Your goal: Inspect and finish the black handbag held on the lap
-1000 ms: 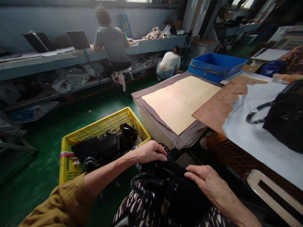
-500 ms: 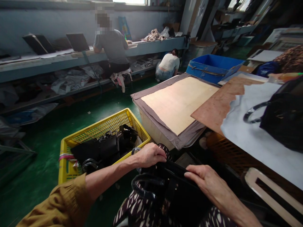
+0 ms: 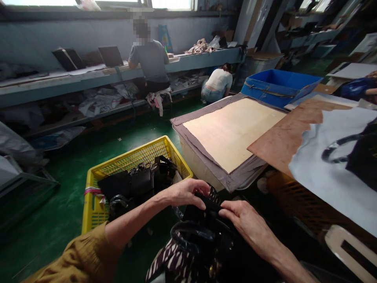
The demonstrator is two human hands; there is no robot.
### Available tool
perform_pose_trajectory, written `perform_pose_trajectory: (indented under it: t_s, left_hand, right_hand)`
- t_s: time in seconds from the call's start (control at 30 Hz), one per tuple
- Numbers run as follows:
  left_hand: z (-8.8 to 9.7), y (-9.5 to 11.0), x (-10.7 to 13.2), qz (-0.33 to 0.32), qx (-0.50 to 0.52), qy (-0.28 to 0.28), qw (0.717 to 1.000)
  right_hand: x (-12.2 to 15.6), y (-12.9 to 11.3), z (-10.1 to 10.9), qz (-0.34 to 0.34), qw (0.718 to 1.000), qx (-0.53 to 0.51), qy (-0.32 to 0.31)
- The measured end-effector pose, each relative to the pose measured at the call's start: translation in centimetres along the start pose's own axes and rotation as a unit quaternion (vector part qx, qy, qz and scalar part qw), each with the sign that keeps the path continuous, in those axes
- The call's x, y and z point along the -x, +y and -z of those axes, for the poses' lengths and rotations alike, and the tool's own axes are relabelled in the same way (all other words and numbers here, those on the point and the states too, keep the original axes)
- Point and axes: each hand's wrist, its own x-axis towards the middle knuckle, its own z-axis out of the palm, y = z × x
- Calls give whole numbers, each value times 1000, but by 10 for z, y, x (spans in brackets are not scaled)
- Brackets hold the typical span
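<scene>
A black handbag (image 3: pixel 244 255) rests on my lap, over patterned dark-and-white cloth (image 3: pixel 169 255). Its looped handle (image 3: pixel 193 236) looks wrapped in clear plastic, and small gold-coloured fittings show on the side toward me. My left hand (image 3: pixel 188 193) has its thumb on the near side of the bag's top edge and its fingers curled over the far side. Just to the right, my right hand (image 3: pixel 243 214) grips the same edge, thumb toward me. The bag's lower part is lost in shadow.
A yellow basket (image 3: pixel 88 196) with several black bags stands on the green floor, left. Ahead is a bin topped with a pale sheet (image 3: pixel 232 129), then a blue bin (image 3: pixel 273 92). Another black bag (image 3: pixel 365 157) lies right. Two people (image 3: pixel 150 61) are by the far bench.
My hands have come closer together along the bag's top edge. The left thumb has spread from the fingers. The whole view has shifted, so surroundings appear farther right.
</scene>
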Motion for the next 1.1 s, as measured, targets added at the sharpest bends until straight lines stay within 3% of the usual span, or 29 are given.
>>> perform_pose_trajectory:
  t_s: [0.1,0.2,0.37,0.53,0.97,1.1]
  left_hand:
    - [6,-13,6,29,103,20,994]
    - [0,-19,9,25,171,49,984]
    - [-15,-11,11,16,33,128,991]
    - [-19,-6,9,-6,-84,158,984]
    - [-11,13,1,52,-224,101,968]
    - [-5,6,-5,44,-178,60,981]
  right_hand:
    - [1,1,1,-10,1000,-13,-5]
    - [1,0,2,-24,1000,-12,-14]
    - [-1,-2,1,-30,999,-2,-21]
    - [-2,-1,0,-29,999,-5,-18]
    - [1,-4,-5,-24,1000,10,-10]
    - [0,-2,-5,-28,1000,-2,-15]
